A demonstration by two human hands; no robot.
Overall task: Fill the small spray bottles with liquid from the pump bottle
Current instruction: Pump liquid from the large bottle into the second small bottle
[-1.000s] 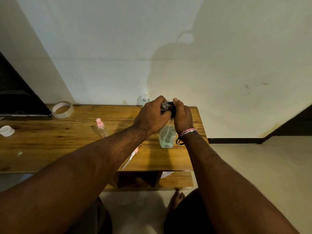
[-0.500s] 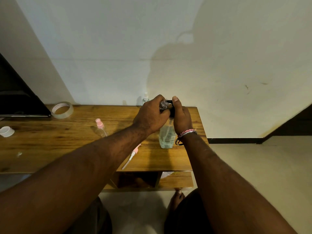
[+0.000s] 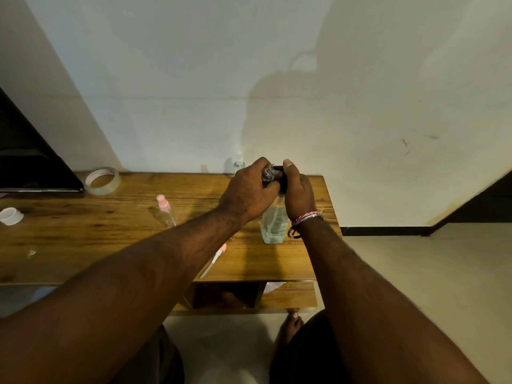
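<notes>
A clear pump bottle with pale liquid stands near the right end of the wooden table. My right hand is closed over its black pump head. My left hand holds a small clear spray bottle tilted, its open neck against the pump's nozzle. A loose pink spray head with its dip tube lies near the front edge, partly hidden by my left forearm. Another small bottle with a pink cap stands left of my hands. A third small bottle stands by the wall.
A roll of clear tape lies at the back left beside a dark screen. A white cap sits at the left edge. The table's right edge is just past the pump bottle. My bare foot rests below the shelf.
Both hands stay at the pump head. My right hand has pressed slightly lower on the pump, and the small bottle remains held at the nozzle.
</notes>
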